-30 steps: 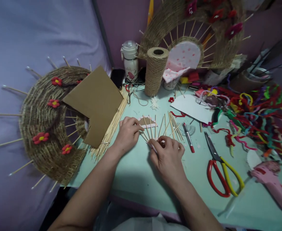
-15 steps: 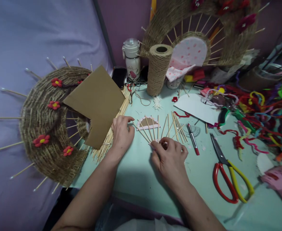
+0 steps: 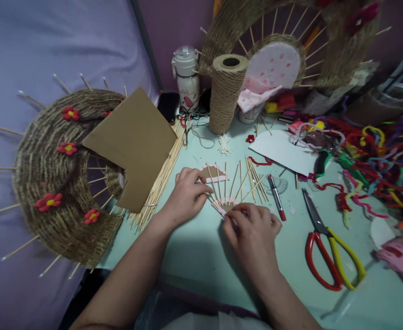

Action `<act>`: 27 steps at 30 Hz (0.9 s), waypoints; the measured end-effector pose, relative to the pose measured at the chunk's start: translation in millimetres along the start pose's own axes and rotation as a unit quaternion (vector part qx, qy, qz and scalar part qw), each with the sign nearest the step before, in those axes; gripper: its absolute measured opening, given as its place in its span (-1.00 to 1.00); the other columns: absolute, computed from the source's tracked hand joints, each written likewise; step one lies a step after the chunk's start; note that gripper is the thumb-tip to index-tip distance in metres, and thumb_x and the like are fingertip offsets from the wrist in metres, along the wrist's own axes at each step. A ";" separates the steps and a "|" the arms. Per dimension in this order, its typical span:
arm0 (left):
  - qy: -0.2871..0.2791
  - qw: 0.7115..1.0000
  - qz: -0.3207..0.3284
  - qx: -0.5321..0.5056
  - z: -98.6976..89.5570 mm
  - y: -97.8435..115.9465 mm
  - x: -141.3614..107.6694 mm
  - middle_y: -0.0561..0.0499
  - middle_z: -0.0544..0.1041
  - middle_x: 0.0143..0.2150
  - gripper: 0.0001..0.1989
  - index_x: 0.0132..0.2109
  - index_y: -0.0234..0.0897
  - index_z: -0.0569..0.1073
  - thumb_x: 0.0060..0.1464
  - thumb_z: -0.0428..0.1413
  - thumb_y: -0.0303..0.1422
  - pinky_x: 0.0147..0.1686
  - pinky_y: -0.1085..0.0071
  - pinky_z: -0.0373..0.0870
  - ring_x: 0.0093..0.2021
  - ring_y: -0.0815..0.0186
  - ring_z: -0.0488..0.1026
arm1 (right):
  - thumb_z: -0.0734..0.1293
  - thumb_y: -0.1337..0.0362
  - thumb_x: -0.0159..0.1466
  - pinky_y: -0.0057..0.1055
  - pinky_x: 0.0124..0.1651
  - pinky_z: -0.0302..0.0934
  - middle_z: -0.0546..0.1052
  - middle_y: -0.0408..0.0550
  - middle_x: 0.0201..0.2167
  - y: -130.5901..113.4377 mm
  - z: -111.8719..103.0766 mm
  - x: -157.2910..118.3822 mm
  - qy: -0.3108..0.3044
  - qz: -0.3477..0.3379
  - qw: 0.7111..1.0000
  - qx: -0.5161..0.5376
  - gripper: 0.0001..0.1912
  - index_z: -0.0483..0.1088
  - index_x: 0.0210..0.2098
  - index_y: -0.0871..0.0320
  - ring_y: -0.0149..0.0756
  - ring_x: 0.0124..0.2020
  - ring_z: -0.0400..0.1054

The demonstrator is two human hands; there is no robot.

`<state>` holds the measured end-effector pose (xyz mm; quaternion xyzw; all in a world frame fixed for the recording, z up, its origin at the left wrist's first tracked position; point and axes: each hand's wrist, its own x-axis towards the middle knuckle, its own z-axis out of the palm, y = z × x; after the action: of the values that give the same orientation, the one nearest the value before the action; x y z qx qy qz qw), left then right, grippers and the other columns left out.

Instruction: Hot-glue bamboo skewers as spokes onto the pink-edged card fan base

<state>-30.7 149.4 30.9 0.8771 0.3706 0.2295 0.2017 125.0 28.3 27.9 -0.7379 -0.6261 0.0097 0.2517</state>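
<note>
My right hand [image 3: 252,229] is closed on the lower right part of a small pink-edged cardboard half-round [image 3: 228,207], from which several thin sticks fan out away from me. My left hand [image 3: 189,195] pinches a stick at the left side of the fan, its thumb and forefinger near the stick's outer part. Behind the fan lies a second pink-edged half-round [image 3: 213,173], partly covered by sticks. Loose sticks [image 3: 254,178] rest to the right of the fan, beside a red-capped pen [image 3: 277,197] and a clear protractor [image 3: 279,184].
Scissors [image 3: 320,229] lie at the right, near a pink glue gun [image 3: 400,256] and tangled pipe cleaners [image 3: 369,169]. A twine roll [image 3: 227,94] and a bottle [image 3: 188,87] stand behind. Cardboard [image 3: 139,146] covers part of a woven piece [image 3: 50,174] and a stick bundle [image 3: 153,197] at left.
My left hand has moved right and slightly nearer, onto the leftmost sticks of the fan. My right hand has shifted slightly right and nearer, showing more of the pink-edged base.
</note>
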 end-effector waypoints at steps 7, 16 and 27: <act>-0.046 0.998 0.041 0.009 -1.1 0.2 0.4 -0.07 0.47 -0.15 -0.68 -0.30 -0.07 0.66 0.13 0.05 -0.54 -0.03 0.13 0.21 -0.02 0.14 0.26 | 0.34 0.25 0.30 -0.13 -0.09 -0.09 0.59 -0.13 -0.32 0.2 -9.4 -7.4 -0.026 -0.017 0.999 0.014 -0.87 0.55 -0.33 0.01 -0.14 -0.21 0.30; -0.042 0.996 0.073 0.026 5.0 -3.6 -0.9 -0.05 0.47 -0.21 -0.69 -0.27 -0.09 0.65 0.17 0.07 -0.56 -0.13 0.19 0.15 -0.08 0.17 0.26 | 0.26 0.23 0.37 -0.14 -0.11 -0.09 0.61 -0.14 -0.30 2.6 -8.7 -8.6 -0.036 -0.019 0.999 0.017 -0.79 0.53 -0.29 0.01 -0.15 -0.22 0.34; -0.073 0.995 0.062 0.032 6.1 -3.6 -0.4 -0.03 0.48 -0.21 -0.66 -0.22 -0.03 0.66 0.19 0.05 -0.54 -0.11 0.19 0.17 -0.08 0.17 0.26 | 0.23 0.24 0.39 -0.14 -0.10 -0.09 0.60 -0.12 -0.30 4.6 -8.1 -9.3 -0.046 -0.022 0.999 0.020 -0.77 0.52 -0.30 0.03 -0.19 -0.23 0.39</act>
<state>-29.7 150.3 24.0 0.9187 0.3069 0.1648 0.1859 129.9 16.4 30.5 -0.7177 -0.6525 0.0508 0.2377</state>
